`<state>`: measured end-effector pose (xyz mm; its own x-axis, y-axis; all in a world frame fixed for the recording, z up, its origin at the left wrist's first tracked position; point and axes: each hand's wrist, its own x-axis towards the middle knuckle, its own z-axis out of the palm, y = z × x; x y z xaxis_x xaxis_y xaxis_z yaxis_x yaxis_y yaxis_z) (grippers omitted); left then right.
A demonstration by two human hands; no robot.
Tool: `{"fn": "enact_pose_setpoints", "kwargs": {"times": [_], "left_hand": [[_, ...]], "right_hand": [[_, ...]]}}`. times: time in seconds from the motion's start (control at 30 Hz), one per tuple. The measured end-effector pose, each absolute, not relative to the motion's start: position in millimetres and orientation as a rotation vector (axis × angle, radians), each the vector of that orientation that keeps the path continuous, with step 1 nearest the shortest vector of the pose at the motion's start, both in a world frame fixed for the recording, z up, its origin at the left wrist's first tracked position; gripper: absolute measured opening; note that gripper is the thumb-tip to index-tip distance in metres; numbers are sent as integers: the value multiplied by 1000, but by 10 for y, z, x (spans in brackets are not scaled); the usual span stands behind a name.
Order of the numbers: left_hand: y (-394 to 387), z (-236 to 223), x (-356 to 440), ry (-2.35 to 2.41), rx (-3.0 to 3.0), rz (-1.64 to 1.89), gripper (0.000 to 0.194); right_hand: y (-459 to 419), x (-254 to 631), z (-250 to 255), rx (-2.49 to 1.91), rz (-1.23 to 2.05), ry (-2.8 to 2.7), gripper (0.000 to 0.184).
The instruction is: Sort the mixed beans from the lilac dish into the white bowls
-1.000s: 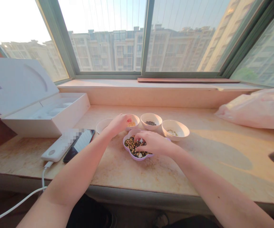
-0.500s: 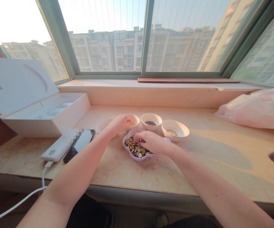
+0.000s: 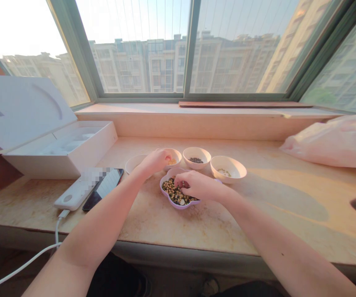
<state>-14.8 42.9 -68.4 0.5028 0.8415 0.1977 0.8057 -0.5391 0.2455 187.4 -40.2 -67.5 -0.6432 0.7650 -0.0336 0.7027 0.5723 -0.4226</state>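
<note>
At sunlit marble windowsill (image 3: 227, 231): right hand (image 3: 198, 185) dipping into mixed beans (image 3: 176, 192), purple flower-shaped dish (image 3: 179, 206); left hand (image 3: 155, 161) at white bowl (image 3: 178, 156); both grips unclear; power bank (image 3: 76, 194) label pixelated.

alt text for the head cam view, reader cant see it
A right hand reaches into a purple flower-shaped dish of mixed beans on a stone windowsill, while the left hand sits over a small white bowl of yellow seeds. Three more white bowls stand nearby, below a window overlooking apartment buildings.
</note>
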Motion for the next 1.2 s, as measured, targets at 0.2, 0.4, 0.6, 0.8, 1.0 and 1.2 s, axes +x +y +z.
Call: {"fn": "enact_pose_setpoints", "kwargs": {"times": [0.2, 0.4, 0.6, 0.8, 1.0, 1.2], "left_hand": [[383, -653, -112, 1446, 2643, 488, 21], [392, -661, -103, 1406, 2663, 529, 21], [386, -665, -94, 1352, 2705, 534, 18], [367, -637, -78, 1364, 2709, 546, 20], [338, -607, -77, 1391, 2700, 547, 24], [274, -543, -26, 1331, 2652, 643, 29]], "right_hand": [[-420, 1899, -610, -1210, 736, -2622, 14], [-417, 1812, -623, -1219, 755, -2622, 15], [-378, 1858, -742, -1112, 764, -2502, 22], [-330, 1948, -746, -1076, 927, -2325, 15], [-309, 1974, -691, -1074, 1336, -1845, 11], [-268, 2041, -670, -1052, 1466, -1650, 30]]}}
